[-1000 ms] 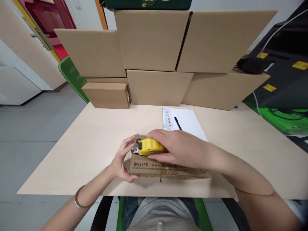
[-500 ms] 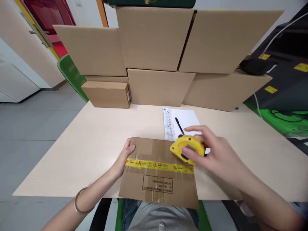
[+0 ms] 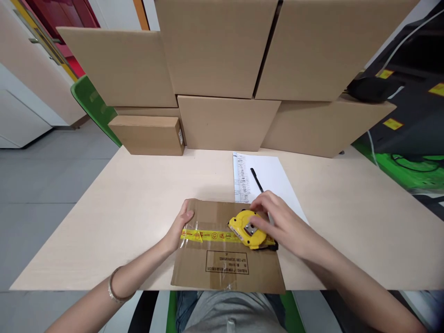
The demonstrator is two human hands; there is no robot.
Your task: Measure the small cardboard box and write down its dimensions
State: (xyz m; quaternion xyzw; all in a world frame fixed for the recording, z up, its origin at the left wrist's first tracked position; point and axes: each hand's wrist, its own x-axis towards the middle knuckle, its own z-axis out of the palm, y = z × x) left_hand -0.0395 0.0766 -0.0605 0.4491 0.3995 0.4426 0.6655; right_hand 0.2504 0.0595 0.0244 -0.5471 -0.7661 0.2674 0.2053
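The yellow tape measure (image 3: 250, 229) rests on the flat cardboard box (image 3: 227, 263), right on its band of yellow tape (image 3: 208, 236), gripped from above by the fingers of the right hand (image 3: 282, 224). To do this well, I judge the case should sit flat with its blade mouth square to the box edge, so any reading runs true. Its metal clip faces up; the flat body tilts slightly, long side running along the tape band, left to right. The left hand (image 3: 180, 226) lies open, pressing the box's far left corner. Beyond the right hand's knuckles lie a paper sheet (image 3: 274, 178) and pen (image 3: 256, 179).
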